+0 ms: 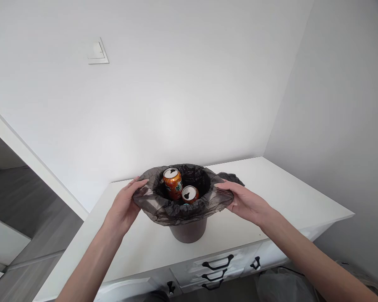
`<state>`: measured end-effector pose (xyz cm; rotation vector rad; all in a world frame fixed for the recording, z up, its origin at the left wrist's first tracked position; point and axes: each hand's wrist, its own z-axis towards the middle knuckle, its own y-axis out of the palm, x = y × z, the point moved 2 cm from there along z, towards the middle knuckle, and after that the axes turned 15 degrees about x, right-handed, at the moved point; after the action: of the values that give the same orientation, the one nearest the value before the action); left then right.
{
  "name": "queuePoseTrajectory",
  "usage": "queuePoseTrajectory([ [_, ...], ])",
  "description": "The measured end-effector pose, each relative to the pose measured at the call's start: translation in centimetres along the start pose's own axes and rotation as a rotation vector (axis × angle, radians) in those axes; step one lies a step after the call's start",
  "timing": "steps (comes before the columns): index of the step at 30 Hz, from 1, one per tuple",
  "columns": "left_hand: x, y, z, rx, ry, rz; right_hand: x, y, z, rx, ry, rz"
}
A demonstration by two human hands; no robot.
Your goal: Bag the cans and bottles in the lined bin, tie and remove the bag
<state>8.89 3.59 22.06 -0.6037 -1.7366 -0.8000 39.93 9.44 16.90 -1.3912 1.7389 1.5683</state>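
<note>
The bag [185, 216] is directly in front of me, between my two hands, and its mouth opens upward. Its long axis goes from side to side, from one hand to the other; both hands touch it, so I cannot call one of them nearer. My left hand [125, 205] pinches the left edge, with the thumb on top and the fingers partly hidden. My right hand [245, 202] pinches the right edge in a similar manner, the thumb also above.

The bag lines the bin [189, 233], and its wide collar hangs outside over the bin's upper part. Inside are two opened cans: the orange can [173, 184] stands higher, at the left, leaning a little, and the second can [190, 194] sits lower, nearer to me. What lies deeper, I cannot tell.

The bin stands on the white cabinet [290, 197]. Behind my right hand there is some black plastic [231, 178]; whether it joins the bag, I cannot see. Farther away, the wall [182, 84] carries a switch [97, 52].
</note>
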Motion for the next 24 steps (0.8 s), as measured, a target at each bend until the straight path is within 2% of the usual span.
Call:
queuePoseTrajectory([
  [6, 2.5, 0.6, -2.4, 0.127, 0.344, -0.108, -3.3, 1.0, -2.1, 0.212, -0.335, -0.118],
  [12, 4.2, -0.2, -5.3, 0.195, 0.674, -0.188, -4.5, 0.6, -4.4, 0.302, -0.527, -0.175],
  [19, 6.3, -1.7, -8.8, 0.254, 0.821, -0.191, -4.7, 0.2, -7.1, 0.327, -0.652, -0.25],
  [24, 6.3, -1.9, -10.7, 0.318, 0.937, -0.081, -4.8, -1.5, -7.5, 0.402, -0.769, -0.419],
])
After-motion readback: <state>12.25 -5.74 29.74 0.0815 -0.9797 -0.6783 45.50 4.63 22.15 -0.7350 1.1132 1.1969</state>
